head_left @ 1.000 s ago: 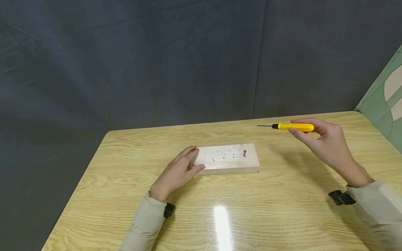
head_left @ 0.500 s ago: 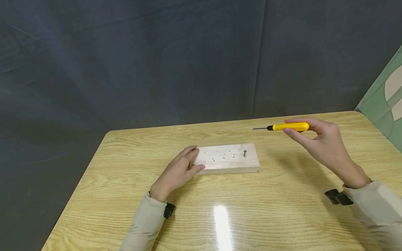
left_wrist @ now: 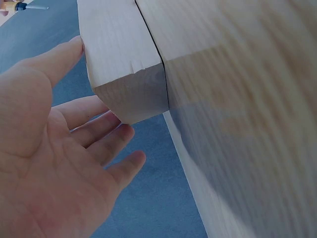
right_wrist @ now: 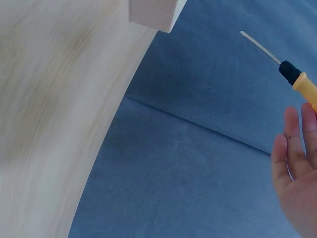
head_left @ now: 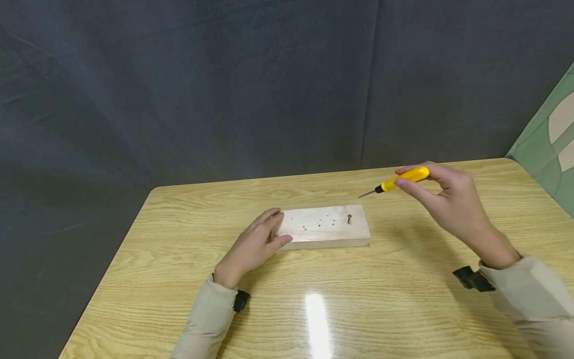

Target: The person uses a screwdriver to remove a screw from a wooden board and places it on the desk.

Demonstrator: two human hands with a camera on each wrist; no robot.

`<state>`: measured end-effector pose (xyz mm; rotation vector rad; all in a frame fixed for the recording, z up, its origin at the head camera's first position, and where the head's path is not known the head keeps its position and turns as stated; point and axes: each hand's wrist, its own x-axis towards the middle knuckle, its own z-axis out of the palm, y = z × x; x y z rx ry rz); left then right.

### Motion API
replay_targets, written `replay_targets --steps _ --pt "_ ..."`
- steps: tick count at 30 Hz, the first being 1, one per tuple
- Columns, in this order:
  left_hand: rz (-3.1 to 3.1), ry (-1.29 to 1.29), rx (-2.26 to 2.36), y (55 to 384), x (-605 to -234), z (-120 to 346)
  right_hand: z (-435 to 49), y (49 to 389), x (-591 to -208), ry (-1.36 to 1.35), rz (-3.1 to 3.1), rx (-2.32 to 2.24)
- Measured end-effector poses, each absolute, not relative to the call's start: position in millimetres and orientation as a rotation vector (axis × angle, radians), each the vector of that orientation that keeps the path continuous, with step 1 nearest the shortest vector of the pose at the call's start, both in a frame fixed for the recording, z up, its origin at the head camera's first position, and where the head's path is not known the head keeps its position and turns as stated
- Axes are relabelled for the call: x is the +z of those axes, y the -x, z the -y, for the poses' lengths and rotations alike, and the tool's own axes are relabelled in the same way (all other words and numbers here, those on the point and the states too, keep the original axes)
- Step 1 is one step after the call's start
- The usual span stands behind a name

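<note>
One yellow-handled screwdriver (head_left: 410, 174) is hanging in the air, its thin shaft slanting down and leftward from a black collar. The right hand (head_left: 453, 199) is pinching the handle between thumb and forefinger, while in the right wrist view its other three fingers are reaching out loosely near the tool. From the head camera the tip is appearing just past the far right corner of a pale wooden block (head_left: 323, 237), apart from the screw (head_left: 349, 219), which is standing near the block's right end with its head raised clear of the wood. Several small dark holes (head_left: 319, 225) are dotting the top face to the screw's left.

At the opposite end, the left hand (head_left: 254, 242) is resting on the block, spread wide and relaxed: its thumb is touching the near top edge, and the fingers are lying over the left end, without curling tightly around it.

Everything is sitting on a wood-grained table (head_left: 152, 279), where a bright reflection (head_left: 318, 324) is gleaming nearest the viewer. Pale sleeves (head_left: 208, 309) are covering both forearms, and a dark curtain (head_left: 251, 89) is hanging behind, with a green patterned panel (head_left: 538, 149) showing at right.
</note>
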<state>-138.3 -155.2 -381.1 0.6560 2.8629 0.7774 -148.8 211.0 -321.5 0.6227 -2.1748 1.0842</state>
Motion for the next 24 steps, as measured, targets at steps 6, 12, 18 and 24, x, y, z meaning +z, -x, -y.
replay_targets --steps 6,12,18,24 --pt "-2.864 -0.656 0.775 139 -382 155 -204 149 -320 -0.668 2.174 1.079" --pt "-2.869 -0.663 0.781 139 -382 155 -198 150 -321 -0.754 2.149 1.069" --pt "-2.871 -0.670 0.779 139 -382 156 -192 149 -321 -0.791 2.190 1.046" --pt "-2.868 -0.648 0.773 138 -382 156 -187 148 -319 -0.786 2.269 1.020"
